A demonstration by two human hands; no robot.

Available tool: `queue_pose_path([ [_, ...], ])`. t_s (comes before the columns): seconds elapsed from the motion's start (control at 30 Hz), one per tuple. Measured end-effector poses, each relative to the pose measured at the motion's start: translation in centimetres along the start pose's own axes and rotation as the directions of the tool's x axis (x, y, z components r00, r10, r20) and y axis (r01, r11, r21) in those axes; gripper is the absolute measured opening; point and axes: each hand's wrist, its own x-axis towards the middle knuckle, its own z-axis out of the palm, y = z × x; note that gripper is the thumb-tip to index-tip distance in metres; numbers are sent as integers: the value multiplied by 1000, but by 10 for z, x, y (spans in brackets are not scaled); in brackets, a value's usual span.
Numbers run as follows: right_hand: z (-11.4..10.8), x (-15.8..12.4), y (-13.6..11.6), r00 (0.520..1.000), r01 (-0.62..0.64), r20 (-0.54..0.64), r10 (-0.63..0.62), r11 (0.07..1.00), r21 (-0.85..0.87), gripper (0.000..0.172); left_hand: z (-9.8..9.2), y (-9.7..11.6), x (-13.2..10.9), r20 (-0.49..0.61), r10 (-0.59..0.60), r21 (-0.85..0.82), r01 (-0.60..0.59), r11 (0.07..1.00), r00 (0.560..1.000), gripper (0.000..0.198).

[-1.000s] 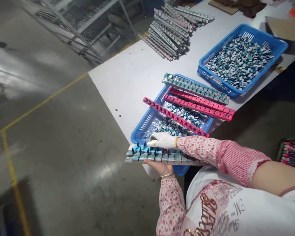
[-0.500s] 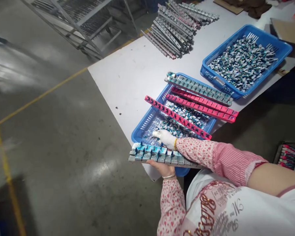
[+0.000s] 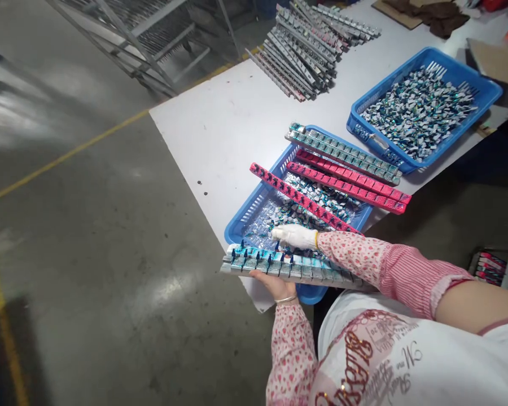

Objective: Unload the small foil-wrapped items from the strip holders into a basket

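Observation:
My left hand (image 3: 275,285), bare with a bracelet at the wrist, is closed round a long grey bar (image 3: 309,272) from below. Square segments run along this bar, light blue stains mark its upper side, and several small dark blue pointed pieces (image 3: 270,259) stand up from its left half. My right hand (image 3: 295,235), in a white glove, hovers just above the bar's back edge, fingers drawn together. Whatever is between those fingertips is too small to make out. Beneath it, a blue basket (image 3: 248,219) contains many small white and blue-green pieces (image 3: 296,211).
Across the basket lie pink bars (image 3: 347,183) and grey-green segmented bars (image 3: 347,151). A second blue basket (image 3: 423,163) of small pieces is at the right. Stacked grey bars (image 3: 302,56) occupy the table's far side. A metal rack (image 3: 152,34) stands beyond.
My gloved right hand has shifted slightly right along the bar, its fingers now straighter. The grey bar has tilted a little in my left hand, which keeps its hold.

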Motion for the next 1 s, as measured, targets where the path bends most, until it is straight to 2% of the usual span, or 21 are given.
queue_pose_path([
  [0.07,8,-9,-6,997,70,28,-71,997,43,35,2,-1,1,6,17,1,-17,1000,1000,77],
  [0.13,13,-13,-11,995,83,-64,-77,993,85,30,3,1,2,2,28,7,-28,1000,1000,75],
  [0.23,10,-11,-7,973,-11,-225,60,978,211,31,1,5,6,-38,-21,32,22,999,999,79],
  [0.3,1,-8,1,944,-117,-273,185,962,248,35,-1,8,9,-65,-44,44,47,998,997,81],
  [0.37,-9,-8,6,921,-176,-307,238,960,216,40,-1,8,9,-77,-24,50,27,998,997,79],
  [0.43,-12,-12,4,938,-153,-287,192,976,156,42,2,7,7,-89,-3,53,8,999,996,76],
  [0.5,-6,-19,-7,980,-86,-172,97,994,73,45,6,3,4,-131,-10,66,19,998,991,74],
  [0.57,6,-29,-23,997,-21,-78,18,999,-49,49,11,0,3,-222,-4,90,25,996,975,72],
  [0.67,25,-40,-41,991,91,-73,-112,965,-245,48,12,-2,4,-394,54,153,8,988,917,70],
  [0.73,32,-41,-43,981,144,-95,-169,962,-230,45,10,-1,5,-400,59,161,7,987,915,68],
  [0.77,34,-39,-40,981,125,-129,-146,979,-158,43,9,0,5,-356,43,146,11,989,934,68],
  [0.8,35,-35,-36,982,66,-177,-73,997,-43,41,8,1,4,-290,21,119,14,993,957,68],
  [0.83,35,-30,-30,973,-23,-226,45,995,99,41,7,2,3,-219,-2,89,22,996,976,70],
  [0.9,31,-19,-18,910,-209,-271,314,911,355,44,6,2,1,-132,-39,42,45,998,990,76],
  [0.93,28,-14,-11,877,-268,-270,398,870,414,44,5,2,0,-120,-52,30,56,998,991,79],
  [0.97,23,-10,-6,863,-299,-271,428,862,408,44,5,2,-1,-122,-66,24,69,997,990,80],
  [1.0,17,-7,-2,871,-300,-282,403,889,345,42,5,2,-2,-133,-79,25,83,996,988,80],
])
